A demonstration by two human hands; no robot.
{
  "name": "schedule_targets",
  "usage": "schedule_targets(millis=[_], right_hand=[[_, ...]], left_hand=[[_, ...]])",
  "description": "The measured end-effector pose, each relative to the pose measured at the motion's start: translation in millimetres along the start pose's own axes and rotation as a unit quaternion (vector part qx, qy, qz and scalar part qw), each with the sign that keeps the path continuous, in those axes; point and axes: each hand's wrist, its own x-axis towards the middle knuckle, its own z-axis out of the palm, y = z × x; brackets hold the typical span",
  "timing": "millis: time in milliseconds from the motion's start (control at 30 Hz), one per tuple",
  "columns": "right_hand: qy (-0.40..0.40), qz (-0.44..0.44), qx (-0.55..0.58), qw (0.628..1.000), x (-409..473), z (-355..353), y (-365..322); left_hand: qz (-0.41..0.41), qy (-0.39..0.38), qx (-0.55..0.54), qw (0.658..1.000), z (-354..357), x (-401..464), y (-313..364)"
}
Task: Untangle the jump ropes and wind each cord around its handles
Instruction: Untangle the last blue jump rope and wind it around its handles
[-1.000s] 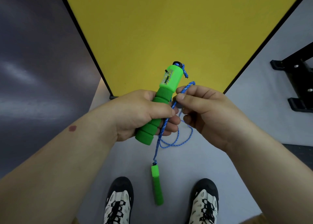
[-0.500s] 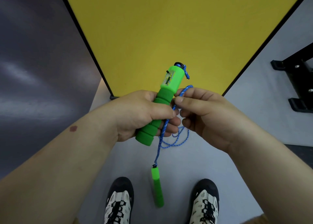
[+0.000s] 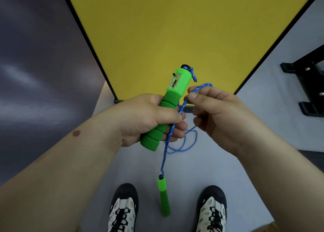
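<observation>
since the earlier frame the right hand has drawn slightly away from the left hand, pinching the blue cord between thumb and forefinger. left fingers wrap the counter handle, tilted up-right. second handle dangles between the shoes, over open grey floor; yellow table edge just beyond.

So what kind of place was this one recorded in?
Probably a gym or exercise room: a yellow mat on a grey floor, a black rack base, and a green-handled jump rope in hand.
</observation>
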Motion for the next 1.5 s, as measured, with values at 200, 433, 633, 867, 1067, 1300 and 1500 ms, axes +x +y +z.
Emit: schedule_targets(millis=[200,433,633,867,1067,1300,1500], right_hand=[[-0.024,-0.003,-0.023,0.999,-2.1,2.4,0.2],[0.064,-0.037,0.042,0.996,2.1,-1.0,-2.3],[-0.028,0.009,-0.008,1.0,-1.6,1.1,-0.2],[0.014,-0.008,0.011,1.0,-0.9,1.8,-1.3],[0.074,-0.038,0.053,0.995,2.2,-1.8,-2.7],[-0.05,0.007,-0.021,0.998,-2.9,4.3,1.8],[0.023,-0.033,0.018,0.999,-0.8,2.8,0.0]], left_hand=[[0.004,0.002,-0.002,1.0,0.8,0.3,-1.2],[-0.003,0.003,-0.005,1.0,2.0,0.3,-0.2],[-0.002,-0.002,0.001,1.0,0.8,0.4,-0.5],[-0.001,-0.004,-0.005,1.0,2.0,0.8,-0.1],[0.003,-0.001,-0.007,1.0,0.1,1.8,-1.1],[0.005,0.003,-0.007,1.0,-1.1,2.7,-1.2],[0.002,0.01,-0.011,1.0,-1.0,2.6,-0.7]])
